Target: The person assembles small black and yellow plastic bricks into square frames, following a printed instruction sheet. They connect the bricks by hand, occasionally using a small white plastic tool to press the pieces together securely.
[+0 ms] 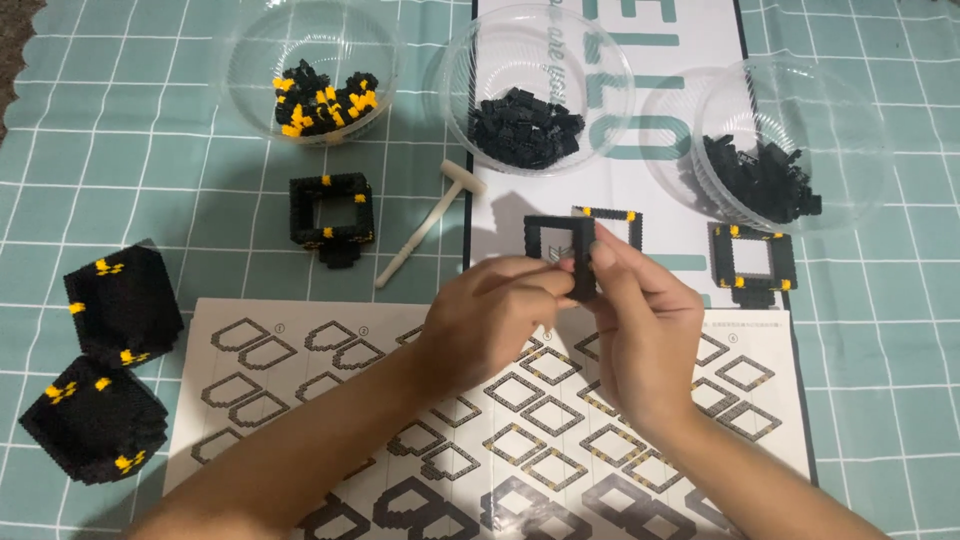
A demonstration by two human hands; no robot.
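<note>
Both hands meeting over the middle of the table, above the top edge of the instruction sheet [300,350] with its rows of grey outline drawings. Left hand [490,320] pinching, with fingertips closed, the lower side of a small black square frame [562,255] built of tiny blocks; right hand [640,320] gripping the same frame at its right edge, thumb and fingers pressed on it. Frame held upright, open face turned toward the camera, just beyond the fingertips of both hands, so equally near to each; no clear long axis, being nearly square. Behind it, flat on a white poster [600,120] with pale green printed shapes, two more frames: a thin one with yellow dots [612,222], partly hidden, and a thicker one [752,262] further right. Above, three clear round bowls: the left bowl [310,70] with black and yellow blocks, the middle bowl [540,80] and the right bowl [790,140] with black blocks only. Left of the hands, a taller black frame [332,215] and a small white hammer [425,225] lying slanted. At far left, two finished black cubes [110,360] with yellow marks on the green checked tablecloth [880,380].
</note>
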